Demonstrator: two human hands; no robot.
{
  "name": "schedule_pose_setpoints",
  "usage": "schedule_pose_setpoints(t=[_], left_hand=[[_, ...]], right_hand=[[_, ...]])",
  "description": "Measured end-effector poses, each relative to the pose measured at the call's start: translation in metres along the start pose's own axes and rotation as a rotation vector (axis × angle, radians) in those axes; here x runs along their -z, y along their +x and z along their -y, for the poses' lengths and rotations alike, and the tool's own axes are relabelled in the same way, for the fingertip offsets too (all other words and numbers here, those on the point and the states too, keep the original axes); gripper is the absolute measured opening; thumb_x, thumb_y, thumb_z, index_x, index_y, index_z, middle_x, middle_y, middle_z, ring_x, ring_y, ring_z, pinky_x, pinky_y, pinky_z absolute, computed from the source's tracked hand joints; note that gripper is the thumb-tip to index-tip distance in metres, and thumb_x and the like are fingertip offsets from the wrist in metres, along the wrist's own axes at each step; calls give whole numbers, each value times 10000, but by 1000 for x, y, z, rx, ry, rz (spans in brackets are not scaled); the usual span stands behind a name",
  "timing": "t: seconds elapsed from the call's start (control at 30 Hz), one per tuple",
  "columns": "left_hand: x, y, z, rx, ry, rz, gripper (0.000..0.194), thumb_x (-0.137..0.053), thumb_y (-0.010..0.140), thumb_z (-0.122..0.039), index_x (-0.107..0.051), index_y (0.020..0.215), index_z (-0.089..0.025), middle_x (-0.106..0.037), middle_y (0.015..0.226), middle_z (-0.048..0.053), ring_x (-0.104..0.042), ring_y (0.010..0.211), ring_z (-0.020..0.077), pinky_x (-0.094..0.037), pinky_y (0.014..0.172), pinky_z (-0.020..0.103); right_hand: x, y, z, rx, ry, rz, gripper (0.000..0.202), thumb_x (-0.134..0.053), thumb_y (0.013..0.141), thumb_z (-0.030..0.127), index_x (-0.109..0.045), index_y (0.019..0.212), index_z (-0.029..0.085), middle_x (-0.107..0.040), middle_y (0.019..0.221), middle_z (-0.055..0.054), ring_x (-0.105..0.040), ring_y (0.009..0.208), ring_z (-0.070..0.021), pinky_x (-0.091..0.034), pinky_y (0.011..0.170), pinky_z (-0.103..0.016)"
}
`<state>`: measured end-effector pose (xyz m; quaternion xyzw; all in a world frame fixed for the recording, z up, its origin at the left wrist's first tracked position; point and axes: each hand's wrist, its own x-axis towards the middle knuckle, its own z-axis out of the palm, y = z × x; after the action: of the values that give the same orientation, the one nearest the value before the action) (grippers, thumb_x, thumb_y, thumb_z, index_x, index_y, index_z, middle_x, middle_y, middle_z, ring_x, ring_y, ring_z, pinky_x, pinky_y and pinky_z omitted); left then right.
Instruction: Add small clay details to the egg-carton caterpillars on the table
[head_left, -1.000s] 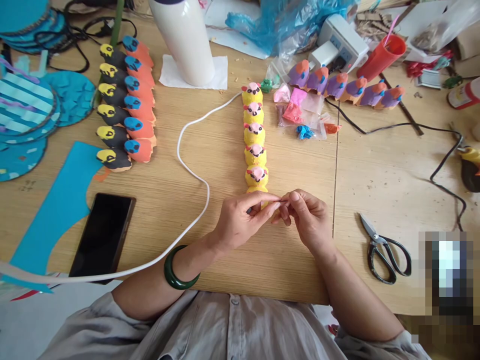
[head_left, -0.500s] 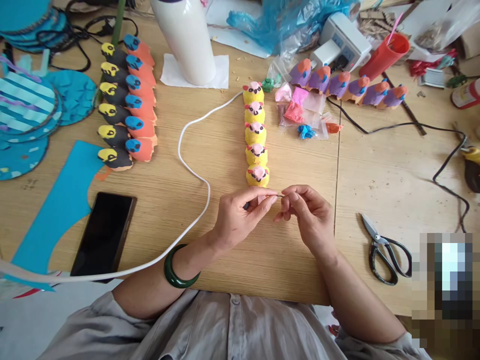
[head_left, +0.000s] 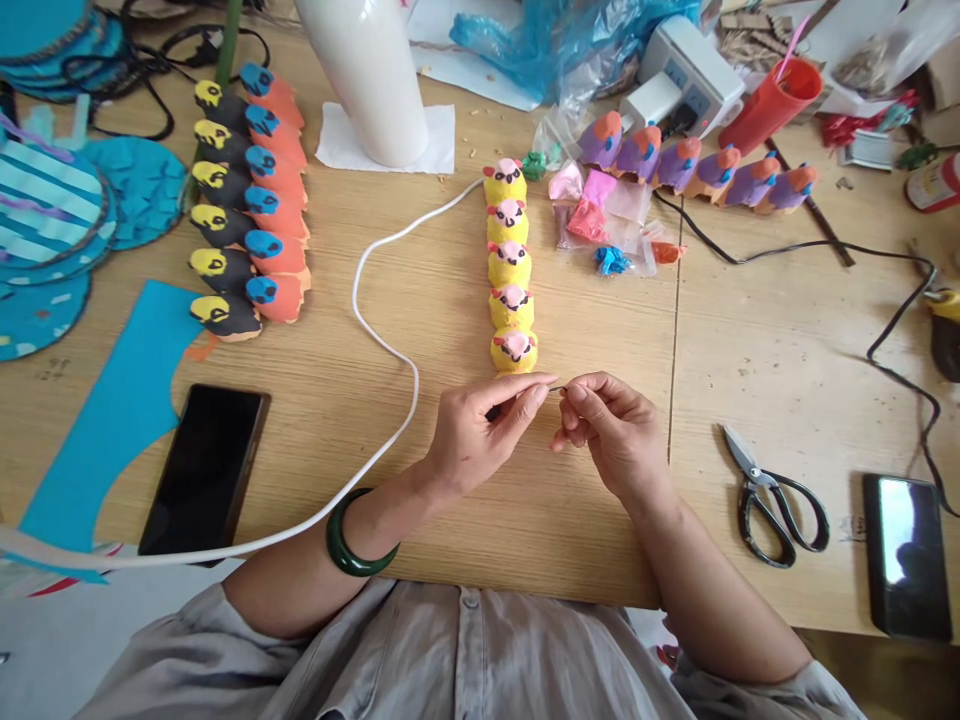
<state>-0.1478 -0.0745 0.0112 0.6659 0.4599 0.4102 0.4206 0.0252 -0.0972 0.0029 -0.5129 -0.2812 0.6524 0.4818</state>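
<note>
Just in front of the near end of a row of yellow modelled animal heads (head_left: 511,262) with pink faces, my two hands almost meet. A short, thin dark strand (head_left: 557,388) spans the small gap between their fingertips. My left hand (head_left: 480,425) is closed, thumb and index finger at the strand's left end; a dark lump (head_left: 493,412) shows partly behind the thumb. Thumb and index finger of my right hand (head_left: 611,425) pinch the other end, the remaining fingers curled. A dark green bangle (head_left: 346,540) circles my left wrist.
Black-yellow and orange-blue painted rows (head_left: 277,240) stand left, a purple row (head_left: 679,165) at the back right. Clay packets (head_left: 589,215) lie beyond my right hand. Scissors (head_left: 765,500) and a phone (head_left: 907,555) lie right; another phone (head_left: 206,470) and a white cable (head_left: 386,345) left.
My left thumb has drawn back slightly from the index fingertip, and more of the gap between thumb and finger shows. My right hand keeps its pinch. The view has shifted slightly.
</note>
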Motion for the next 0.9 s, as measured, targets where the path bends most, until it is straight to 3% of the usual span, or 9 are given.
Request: schedule_pose_setpoints(t=[0.2,0.4,0.9], left_hand=[[1,0,0,6,37,-48,218,-658,969,-283,-814,1012,-137,-818,831,62,-679,625,101,-514,597,181],[-3,0,4,-92,104,-81,135,-724,925,-280,-799,937,-168,-688,602,-29,-528,504,58,-452,540,166],[-3,2,4,-77,20,-104,97,-721,915,-199,-811,922,-162,-754,673,-17,-538,512,48,-436,531,152]], right_hand=[[-2,0,1,17,17,-19,263,-840,815,415,-702,784,193,-616,614,50,-517,461,-65,-592,472,-224],[-3,1,2,24,-6,-36,288,-852,797,432,-697,774,191,-622,613,47,-519,461,-66,-589,468,-222],[-1,-1,1,-29,38,77,258,-756,894,450,-778,872,194,-727,676,10,-598,466,-83,-617,515,-247]])
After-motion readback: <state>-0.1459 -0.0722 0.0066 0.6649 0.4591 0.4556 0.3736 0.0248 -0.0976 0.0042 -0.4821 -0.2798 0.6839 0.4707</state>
